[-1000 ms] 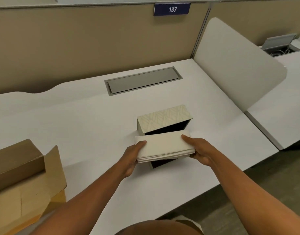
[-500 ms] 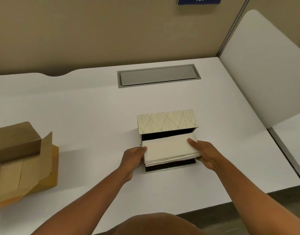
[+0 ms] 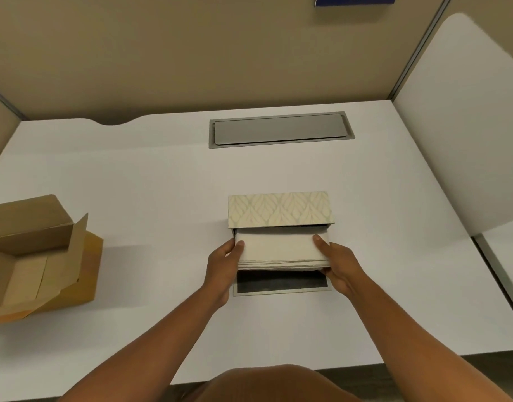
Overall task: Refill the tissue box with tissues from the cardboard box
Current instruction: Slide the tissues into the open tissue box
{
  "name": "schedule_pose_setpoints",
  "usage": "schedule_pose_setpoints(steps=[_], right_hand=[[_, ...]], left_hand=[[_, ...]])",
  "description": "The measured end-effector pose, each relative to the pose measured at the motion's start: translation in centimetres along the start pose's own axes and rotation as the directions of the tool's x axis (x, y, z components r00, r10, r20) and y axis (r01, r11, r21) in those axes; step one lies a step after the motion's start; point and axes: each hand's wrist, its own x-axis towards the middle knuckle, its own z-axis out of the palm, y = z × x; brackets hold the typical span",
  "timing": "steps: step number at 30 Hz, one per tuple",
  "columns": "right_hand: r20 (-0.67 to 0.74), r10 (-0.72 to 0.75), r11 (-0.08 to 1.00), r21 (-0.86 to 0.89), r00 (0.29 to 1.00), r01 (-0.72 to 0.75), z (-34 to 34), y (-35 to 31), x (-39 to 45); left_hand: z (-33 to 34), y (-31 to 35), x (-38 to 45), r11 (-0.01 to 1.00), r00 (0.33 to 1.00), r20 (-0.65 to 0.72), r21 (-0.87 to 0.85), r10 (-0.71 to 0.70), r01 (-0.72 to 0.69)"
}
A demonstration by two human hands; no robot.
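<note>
A stack of white tissues (image 3: pixel 278 248) is held by its two short ends over the open tissue box (image 3: pixel 281 284), whose dark inside shows below the stack. The box's cream patterned lid (image 3: pixel 280 209) stands raised at the back. My left hand (image 3: pixel 225 264) grips the stack's left end, thumb on top. My right hand (image 3: pixel 335 264) grips the right end the same way. The stack's far edge sits close under the lid. The brown cardboard box (image 3: pixel 31 256) lies open at the desk's left edge.
The white desk (image 3: pixel 162 198) has a grey cable hatch (image 3: pixel 280 130) set in it behind the tissue box. A tan partition wall (image 3: pixel 191 53) stands at the back and a white divider panel (image 3: pixel 464 126) on the right. The desk's front edge runs just before my body.
The stack has moved forward and down toward the tissue box opening, its far edge now tucked under the lid. My view has tilted further down over the desk.
</note>
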Motion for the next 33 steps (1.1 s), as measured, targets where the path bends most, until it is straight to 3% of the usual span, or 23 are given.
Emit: schedule_pose_setpoints(steps=[2, 4, 5, 7, 8, 10, 12, 14, 16, 18, 20, 21, 23, 25, 28, 33], right_hand=[[-0.023, -0.034, 0.998, -0.051, 0.999, 0.033, 0.5, 0.0, 0.2], [-0.037, -0.094, 0.988, -0.13, 0.995, 0.089, 0.7, -0.2, 0.3], [-0.045, -0.122, 0.978, -0.177, 0.992, 0.112, 0.7, -0.3, 0.3], [-0.071, -0.146, 0.957, -0.264, 0.987, 0.123, 0.3, -0.4, 0.2], [-0.088, -0.143, 0.948, -0.297, 0.986, 0.111, 0.1, -0.4, 0.1], [-0.097, -0.142, 0.932, -0.348, 0.985, 0.101, -0.5, -0.3, -0.1], [-0.08, -0.194, 0.905, -0.4, 0.978, 0.147, -0.5, -0.2, -0.6], [-0.084, -0.331, 0.8, -0.553, 0.94, 0.232, -0.3, -0.2, -1.2], [-0.063, -0.558, 0.558, -0.767, 0.827, 0.318, -0.1, 0.1, -1.8], [0.081, -0.746, 0.245, -0.89, 0.661, 0.385, -0.3, 0.5, -2.4], [0.249, -0.809, -0.018, -0.916, 0.532, 0.401, -0.8, 1.2, -2.7], [0.318, -0.805, -0.108, -0.909, 0.501, 0.403, -0.9, 1.7, -2.7], [0.432, -0.753, -0.237, -0.882, 0.497, 0.407, -1.0, 2.7, -2.6], [0.505, -0.676, -0.321, -0.857, 0.536, 0.403, -0.9, 3.3, -2.1], [0.514, -0.609, -0.346, -0.857, 0.604, 0.381, -1.1, 3.4, -1.4], [0.492, -0.569, -0.342, -0.87, 0.659, 0.354, -1.1, 3.4, -0.7]], left_hand=[[0.3, -0.3, 0.0, 0.989, 0.997, -0.073, 0.145, 0.021, -0.01], [0.2, -0.8, -0.4, 0.914, 0.955, -0.188, 0.38, 0.228, -0.143], [0.0, -1.0, -0.7, 0.807, 0.89, -0.16, 0.51, 0.428, -0.296], [-0.5, -1.3, -1.0, 0.443, 0.688, 0.132, 0.675, 0.714, -0.59], [-0.7, -1.5, -1.0, 0.266, 0.6, 0.306, 0.686, 0.739, -0.678], [-0.4, -1.5, -0.6, 0.022, 0.503, 0.549, 0.661, 0.667, -0.75], [0.6, -1.1, 0.1, -0.132, 0.453, 0.678, 0.626, 0.578, -0.769], [1.7, -0.4, 1.0, -0.249, 0.431, 0.749, 0.603, 0.503, -0.757], [2.5, 0.3, 1.9, -0.314, 0.458, 0.778, 0.604, 0.429, -0.732], [2.6, 0.7, 2.5, -0.352, 0.476, 0.796, 0.597, 0.375, -0.721], [2.5, 0.8, 2.9, -0.377, 0.467, 0.814, 0.576, 0.346, -0.725], [2.4, 0.8, 3.0, -0.387, 0.458, 0.822, 0.565, 0.338, -0.729], [2.4, 0.8, 3.1, -0.401, 0.441, 0.835, 0.546, 0.329, -0.735], [2.4, 0.9, 3.2, -0.411, 0.432, 0.841, 0.537, 0.326, -0.737], [2.4, 1.0, 3.3, -0.416, 0.432, 0.844, 0.533, 0.318, -0.736], [1.9, 0.2, 3.3, -0.427, 0.501, 0.82, 0.572, 0.276, -0.701]])
